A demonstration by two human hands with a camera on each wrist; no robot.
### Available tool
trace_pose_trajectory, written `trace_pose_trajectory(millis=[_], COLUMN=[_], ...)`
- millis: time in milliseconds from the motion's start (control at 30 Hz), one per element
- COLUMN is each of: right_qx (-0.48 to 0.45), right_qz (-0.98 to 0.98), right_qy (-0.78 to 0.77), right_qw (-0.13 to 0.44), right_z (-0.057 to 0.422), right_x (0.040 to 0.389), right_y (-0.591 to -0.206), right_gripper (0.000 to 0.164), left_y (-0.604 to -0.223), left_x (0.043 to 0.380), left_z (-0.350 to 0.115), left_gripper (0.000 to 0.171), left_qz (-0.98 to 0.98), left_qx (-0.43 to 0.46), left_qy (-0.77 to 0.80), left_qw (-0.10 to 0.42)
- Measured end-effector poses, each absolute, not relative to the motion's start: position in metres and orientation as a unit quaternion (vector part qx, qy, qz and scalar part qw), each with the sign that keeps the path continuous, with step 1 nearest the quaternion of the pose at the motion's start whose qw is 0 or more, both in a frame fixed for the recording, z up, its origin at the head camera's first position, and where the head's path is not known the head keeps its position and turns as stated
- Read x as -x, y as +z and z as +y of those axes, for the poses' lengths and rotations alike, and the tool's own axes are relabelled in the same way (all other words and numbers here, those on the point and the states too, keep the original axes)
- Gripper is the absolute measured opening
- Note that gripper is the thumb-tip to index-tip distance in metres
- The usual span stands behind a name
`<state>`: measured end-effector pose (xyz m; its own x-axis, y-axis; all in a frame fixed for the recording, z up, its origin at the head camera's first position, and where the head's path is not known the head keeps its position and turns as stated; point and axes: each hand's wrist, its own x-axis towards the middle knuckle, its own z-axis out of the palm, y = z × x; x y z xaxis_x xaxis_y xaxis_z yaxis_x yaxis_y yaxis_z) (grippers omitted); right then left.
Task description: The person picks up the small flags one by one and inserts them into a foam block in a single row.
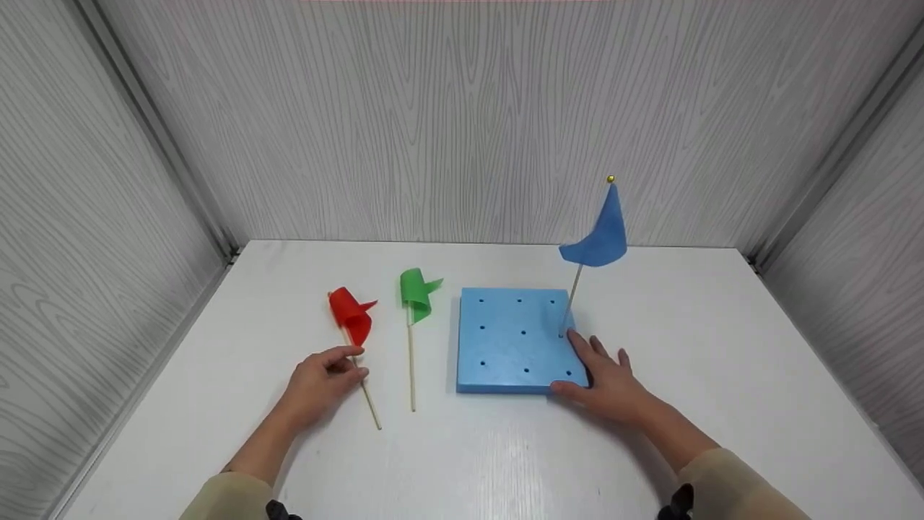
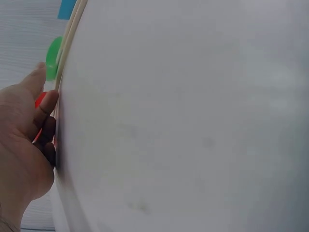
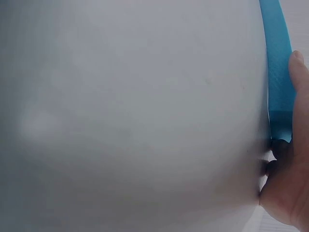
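Note:
A red flag (image 1: 350, 315) on a thin wooden stick lies on the table at the left. My left hand (image 1: 323, 383) is at its stick, with thumb and forefinger visibly apart on either side. In the left wrist view, that hand (image 2: 21, 130) partly hides the red cloth. My right hand (image 1: 610, 383) rests spread against the front right corner of a blue square block (image 1: 502, 350) with several holes. Its thumb is at the front edge and its forefinger at the right side. A blue flag (image 1: 603, 235) with a gold tip stands in a right-hand hole, leaning right.
Between the red flag and the block lies a green flag (image 1: 415, 292), its stick pointing toward me. The white table (image 1: 462, 462) is bounded by a grey wood-grain back wall (image 1: 462, 123) and side walls.

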<state>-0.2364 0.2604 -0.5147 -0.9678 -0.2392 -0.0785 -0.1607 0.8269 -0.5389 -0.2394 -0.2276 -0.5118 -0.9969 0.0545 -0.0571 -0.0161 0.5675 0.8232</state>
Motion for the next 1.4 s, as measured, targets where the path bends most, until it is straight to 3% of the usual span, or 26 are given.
trace_pose_trajectory(millis=[400,767,1400], right_qx=[0.107,0.109,0.103], right_qz=[0.952,0.955,0.955], right_qy=[-0.276,-0.267,-0.268], right_qw=[0.076,0.064,0.072], right_z=[0.261,0.261,0.261], right_x=[0.237,0.238,0.237], right_y=[-0.515,-0.517,-0.517], right_gripper=[0.111,0.11,0.111], left_y=[-0.522,-0.511,-0.499], left_x=[0.24,0.245,0.262], left_z=[-0.225,-0.235,-0.241], left_gripper=[0.032,0.038,0.029], left_qz=[0.909,0.917,0.909], left_qx=[-0.017,-0.007,0.079], left_qy=[0.415,0.399,0.409], left_qw=[0.018,0.023,0.005])
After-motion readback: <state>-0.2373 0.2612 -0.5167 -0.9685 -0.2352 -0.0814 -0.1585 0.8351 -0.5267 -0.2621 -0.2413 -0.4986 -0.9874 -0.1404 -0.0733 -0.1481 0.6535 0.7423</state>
